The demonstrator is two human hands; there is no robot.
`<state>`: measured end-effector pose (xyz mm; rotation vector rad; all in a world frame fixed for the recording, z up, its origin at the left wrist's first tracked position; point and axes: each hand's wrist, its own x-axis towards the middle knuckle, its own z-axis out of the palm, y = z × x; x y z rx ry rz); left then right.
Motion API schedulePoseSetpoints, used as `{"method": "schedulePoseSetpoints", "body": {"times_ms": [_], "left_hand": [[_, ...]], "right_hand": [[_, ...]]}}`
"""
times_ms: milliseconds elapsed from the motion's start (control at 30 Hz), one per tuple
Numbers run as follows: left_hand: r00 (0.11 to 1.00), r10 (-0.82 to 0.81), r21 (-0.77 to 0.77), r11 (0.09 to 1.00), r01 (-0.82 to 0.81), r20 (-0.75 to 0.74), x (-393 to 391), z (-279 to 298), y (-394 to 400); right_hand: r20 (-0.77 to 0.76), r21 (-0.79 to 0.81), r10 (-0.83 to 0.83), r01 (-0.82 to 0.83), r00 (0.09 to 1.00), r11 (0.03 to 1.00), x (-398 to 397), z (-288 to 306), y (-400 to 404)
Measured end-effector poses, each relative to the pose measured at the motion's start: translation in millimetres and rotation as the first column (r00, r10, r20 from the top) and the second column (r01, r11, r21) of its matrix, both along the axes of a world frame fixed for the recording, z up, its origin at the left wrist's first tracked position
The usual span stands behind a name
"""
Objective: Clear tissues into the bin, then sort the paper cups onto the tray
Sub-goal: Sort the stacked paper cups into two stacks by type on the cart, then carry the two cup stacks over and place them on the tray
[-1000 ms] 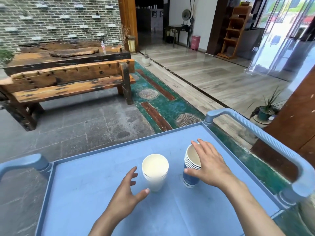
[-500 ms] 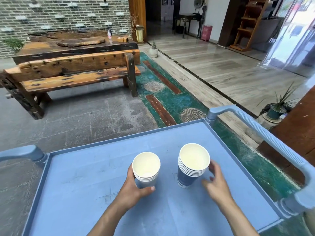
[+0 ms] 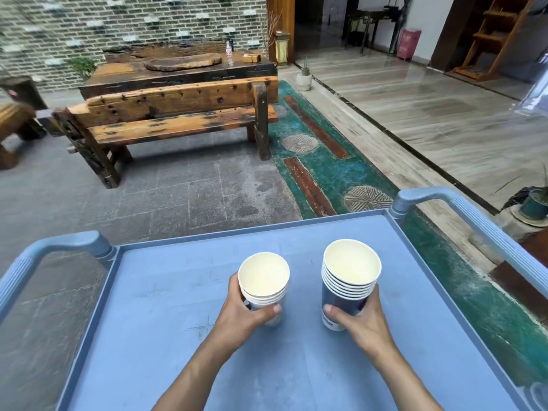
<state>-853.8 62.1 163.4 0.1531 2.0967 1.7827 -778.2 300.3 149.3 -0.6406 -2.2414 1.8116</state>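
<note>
Two stacks of paper cups stand upright on the blue cart tray (image 3: 166, 292). The left stack (image 3: 264, 280) is white and short, and my left hand (image 3: 246, 315) is wrapped around its lower part. The right stack (image 3: 350, 271) is taller, with several rims showing and a dark blue printed side. My right hand (image 3: 361, 321) grips it near the base. No tissues or bin are in view.
The tray has raised rims and blue handles at left (image 3: 44, 253) and right (image 3: 474, 221). Beyond it stand a wooden bench (image 3: 166, 120), a dark wooden table (image 3: 178, 72), a green patterned floor strip (image 3: 326, 173) and a potted plant (image 3: 533, 203) at right.
My left hand closed around the white stack, and my right hand moved off the rim of the blue stack and took hold of its side. The view tilted up slightly.
</note>
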Motion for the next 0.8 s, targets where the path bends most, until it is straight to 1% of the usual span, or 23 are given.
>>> {"method": "schedulePoseSetpoints", "body": {"times_ms": [100,233,333,467,633,800], "left_hand": [[0.997,0.029,0.029,0.999,-0.027,-0.065,-2,20,-11],[0.982,0.052,0.067,0.997,-0.041,-0.180,-6,46,-28],[0.968,0.046,0.096,0.995,-0.023,-0.245,-8,62,-36],[0.952,-0.029,0.122,0.990,0.069,-0.303,-8,75,-43],[0.930,-0.163,0.134,0.967,0.217,-0.329,-1,80,-52],[0.882,-0.345,0.111,0.911,0.397,-0.319,30,72,-55]], "right_hand": [[-0.076,-0.001,-0.014,0.013,0.997,1.000,-2,18,-4],[-0.160,0.055,-0.029,0.039,0.987,0.998,1,54,-15],[-0.210,0.075,-0.057,0.074,0.976,0.994,13,78,-25],[-0.248,0.066,-0.143,0.164,0.958,0.984,39,98,-45],[-0.275,0.077,-0.303,0.335,0.912,0.939,83,112,-79],[-0.275,0.090,-0.510,0.550,0.815,0.831,151,113,-118]]}}
